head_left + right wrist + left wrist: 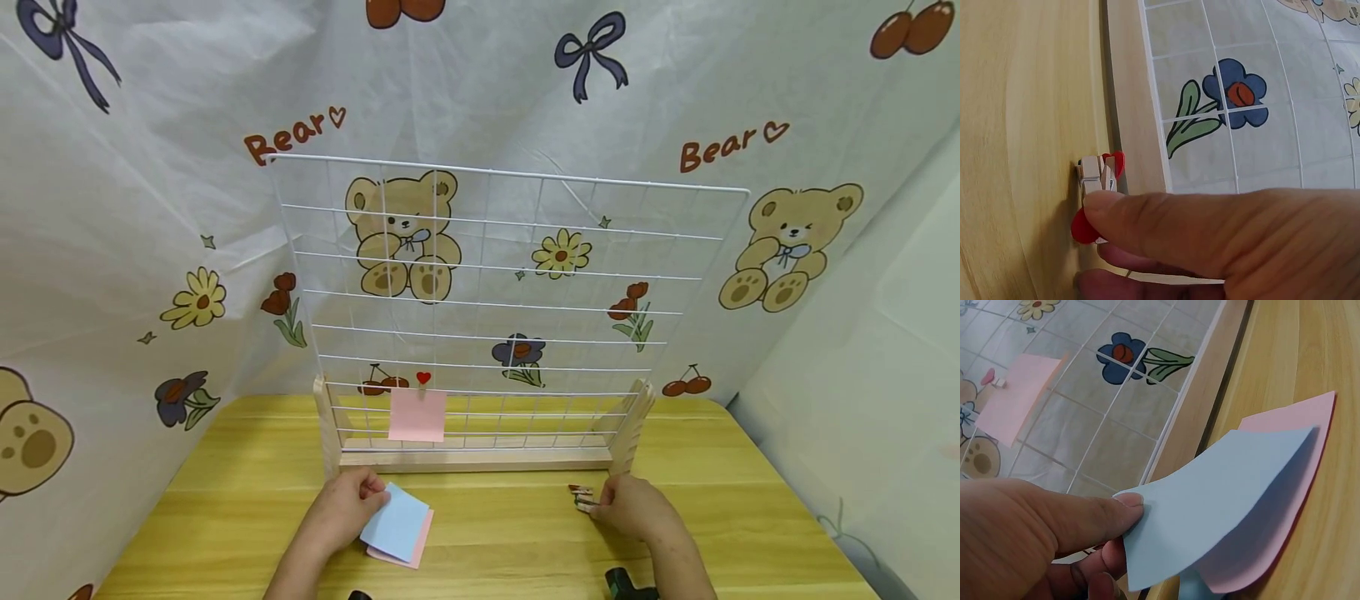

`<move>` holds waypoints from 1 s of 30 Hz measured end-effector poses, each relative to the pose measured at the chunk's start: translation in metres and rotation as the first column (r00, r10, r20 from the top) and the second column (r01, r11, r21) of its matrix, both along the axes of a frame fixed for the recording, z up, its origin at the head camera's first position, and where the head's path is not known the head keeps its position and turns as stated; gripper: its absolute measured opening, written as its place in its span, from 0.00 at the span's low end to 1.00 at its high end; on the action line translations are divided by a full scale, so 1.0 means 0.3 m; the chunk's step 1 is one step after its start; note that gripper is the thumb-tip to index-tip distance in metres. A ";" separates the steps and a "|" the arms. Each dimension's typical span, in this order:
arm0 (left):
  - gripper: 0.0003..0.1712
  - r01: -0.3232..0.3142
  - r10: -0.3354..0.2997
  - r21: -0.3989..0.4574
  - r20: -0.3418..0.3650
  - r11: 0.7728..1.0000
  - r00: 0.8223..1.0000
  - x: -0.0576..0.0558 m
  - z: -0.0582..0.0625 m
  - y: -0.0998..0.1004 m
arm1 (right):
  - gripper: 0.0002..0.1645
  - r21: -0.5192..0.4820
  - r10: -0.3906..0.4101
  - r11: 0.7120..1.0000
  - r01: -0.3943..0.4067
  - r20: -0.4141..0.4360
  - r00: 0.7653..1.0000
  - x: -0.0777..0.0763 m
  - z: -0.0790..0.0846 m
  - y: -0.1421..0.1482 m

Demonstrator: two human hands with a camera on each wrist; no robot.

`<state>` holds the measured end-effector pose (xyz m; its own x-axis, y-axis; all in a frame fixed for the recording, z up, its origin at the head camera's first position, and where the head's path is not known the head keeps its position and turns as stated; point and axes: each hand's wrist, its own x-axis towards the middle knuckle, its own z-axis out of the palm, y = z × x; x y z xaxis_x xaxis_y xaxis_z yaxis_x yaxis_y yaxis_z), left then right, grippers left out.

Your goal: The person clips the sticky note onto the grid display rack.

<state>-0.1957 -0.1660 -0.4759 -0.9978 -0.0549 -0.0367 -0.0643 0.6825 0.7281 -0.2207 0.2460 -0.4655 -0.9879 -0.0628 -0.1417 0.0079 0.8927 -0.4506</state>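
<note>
My left hand (341,510) pinches the corner of a light blue paper square (1210,500) between thumb and fingers. The blue sheet is bent up at its near side in the left wrist view, over a pink paper square (1300,437) lying on the table. At right, my right hand (637,507) has thumb and fingertips on a small wooden clothespin (1091,169) with a red heart, pinching it near the tabletop. Other small clothespins (579,489) lie just left of those fingers. On the grid, a pink note (417,421) hangs from a red-heart clothespin (423,381).
A white wire grid (487,340) stands upright in a wooden base (480,461) behind both hands. Beneath is a yellow wood-grain table (510,533). Printed cloth (465,92) with bears and flowers hangs behind. Dark objects (626,585) show at the bottom edge.
</note>
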 end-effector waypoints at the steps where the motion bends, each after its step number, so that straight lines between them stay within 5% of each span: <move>1: 0.05 -0.002 0.002 0.007 0.007 1.000 1.000 0.000 0.001 0.000 | 0.16 -0.003 0.000 1.000 0.000 0.002 1.000 0.000 0.002 -0.002; 30: 0.05 0.013 -0.014 0.048 0.006 0.999 1.000 0.003 0.007 0.030 | 0.15 0.030 0.022 0.999 -0.022 -0.010 1.000 -0.002 0.007 -0.017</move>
